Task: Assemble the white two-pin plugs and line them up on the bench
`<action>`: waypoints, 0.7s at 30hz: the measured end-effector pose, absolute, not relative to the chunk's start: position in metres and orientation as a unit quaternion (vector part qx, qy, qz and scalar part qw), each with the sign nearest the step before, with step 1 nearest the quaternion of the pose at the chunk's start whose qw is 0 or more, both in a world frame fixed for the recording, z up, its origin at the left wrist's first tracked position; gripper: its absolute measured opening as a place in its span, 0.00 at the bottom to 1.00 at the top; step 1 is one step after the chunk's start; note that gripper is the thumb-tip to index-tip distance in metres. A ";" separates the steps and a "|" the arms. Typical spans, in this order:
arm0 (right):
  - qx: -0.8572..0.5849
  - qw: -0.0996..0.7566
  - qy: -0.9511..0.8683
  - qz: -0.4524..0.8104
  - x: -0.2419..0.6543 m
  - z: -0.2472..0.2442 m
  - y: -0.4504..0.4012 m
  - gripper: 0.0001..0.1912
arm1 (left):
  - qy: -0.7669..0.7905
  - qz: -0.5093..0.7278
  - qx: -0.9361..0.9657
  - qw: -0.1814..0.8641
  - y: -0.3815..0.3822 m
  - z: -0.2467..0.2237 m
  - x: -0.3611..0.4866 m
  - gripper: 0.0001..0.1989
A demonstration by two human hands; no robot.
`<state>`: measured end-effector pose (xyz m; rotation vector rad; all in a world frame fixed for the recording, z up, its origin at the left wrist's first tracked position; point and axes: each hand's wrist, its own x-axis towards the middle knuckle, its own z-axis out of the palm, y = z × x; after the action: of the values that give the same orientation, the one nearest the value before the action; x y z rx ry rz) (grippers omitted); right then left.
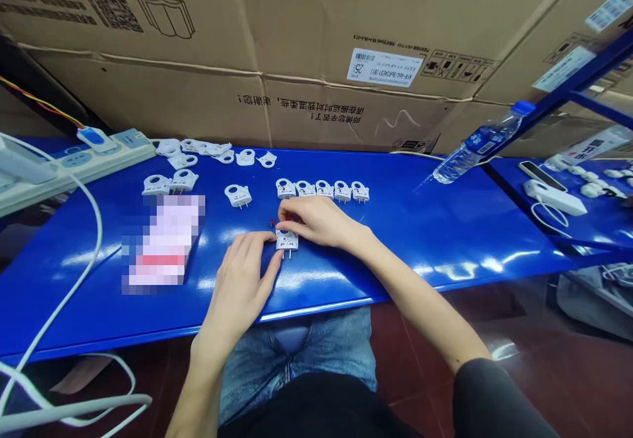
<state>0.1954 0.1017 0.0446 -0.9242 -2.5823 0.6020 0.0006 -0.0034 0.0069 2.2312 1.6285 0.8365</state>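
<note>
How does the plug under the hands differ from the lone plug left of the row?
The plug under the hands is touched by the right hand; no hand touches the lone plug. The first lies nearer the table's front edge than the lone plug. Both are white, prongs toward the person.

And here's the room: a wall of huge corrugated cardboard cartons [257,22] stacked right up behind the bench, printed labels and black lettering facing us, upside down from this angle. Along the middle runs a glossy blue workbench top [435,240], and those overhead lights are throwing bright glare patches across it. Over on the far right, a blue steel shelf frame [583,75] climbs diagonally in front of the boxes, with a second blue bench [608,223] just beyond. Down below, a polished dark red tile floor [568,372] catches a pale reflection of its own.
</note>
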 end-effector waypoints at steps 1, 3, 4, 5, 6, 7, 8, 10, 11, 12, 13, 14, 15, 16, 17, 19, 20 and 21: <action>-0.323 0.169 -0.907 0.211 0.196 0.044 0.102 0.05 | 0.561 0.286 0.766 0.128 -0.003 0.007 0.001 0.14; -0.319 0.173 -0.907 0.213 0.197 0.042 0.103 0.04 | 0.561 0.286 0.766 0.128 -0.003 0.007 0.001 0.14; -0.317 0.176 -0.907 0.216 0.197 0.042 0.104 0.02 | 0.560 0.287 0.766 0.127 -0.003 0.007 0.001 0.14; -0.316 0.178 -0.906 0.218 0.198 0.041 0.104 0.02 | 0.559 0.289 0.767 0.125 -0.003 0.007 0.000 0.14; -0.316 0.180 -0.906 0.218 0.198 0.041 0.104 0.03 | 0.558 0.289 0.768 0.123 -0.003 0.007 0.000 0.13; -0.316 0.183 -0.905 0.217 0.198 0.041 0.103 0.04 | 0.558 0.290 0.768 0.121 -0.003 0.007 0.000 0.13; -0.317 0.186 -0.905 0.215 0.198 0.041 0.103 0.05 | 0.558 0.289 0.768 0.119 -0.003 0.007 0.001 0.13; -0.321 0.186 -0.905 0.207 0.197 0.042 0.102 0.06 | 0.560 0.288 0.768 0.120 -0.003 0.007 0.001 0.13; -0.323 0.185 -0.906 0.200 0.197 0.043 0.102 0.06 | 0.561 0.287 0.767 0.121 -0.003 0.007 0.001 0.13; -0.325 0.183 -0.908 0.192 0.197 0.044 0.101 0.06 | 0.561 0.287 0.767 0.122 -0.003 0.007 0.001 0.13; -0.326 0.182 -0.910 0.182 0.197 0.045 0.101 0.06 | 0.561 0.287 0.767 0.122 -0.003 0.007 0.001 0.13; -0.325 0.183 -0.912 0.173 0.196 0.045 0.101 0.06 | 0.561 0.287 0.767 0.122 -0.003 0.007 0.001 0.13; -0.322 0.185 -0.914 0.165 0.196 0.045 0.101 0.07 | 0.560 0.287 0.768 0.122 -0.003 0.007 0.001 0.13; -0.320 0.188 -0.915 0.159 0.197 0.045 0.101 0.08 | 0.560 0.288 0.767 0.121 -0.003 0.007 0.001 0.13; -0.320 0.192 -0.915 0.154 0.197 0.045 0.101 0.08 | 0.560 0.289 0.767 0.121 -0.003 0.007 0.001 0.13; -0.325 0.204 -0.911 0.150 0.197 0.044 0.101 0.08 | 0.560 0.289 0.766 0.122 -0.003 0.007 0.001 0.13; -0.329 0.209 -0.908 0.153 0.197 0.044 0.101 0.08 | 0.561 0.289 0.766 0.122 -0.003 0.007 0.001 0.13; -0.333 0.213 -0.905 0.159 0.198 0.044 0.101 0.08 | 0.560 0.289 0.767 0.122 -0.003 0.007 0.001 0.13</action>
<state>0.1977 0.1012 0.0442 -0.9234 -2.5128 0.4415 0.0013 -0.0027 0.0070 2.2381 1.6358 0.8435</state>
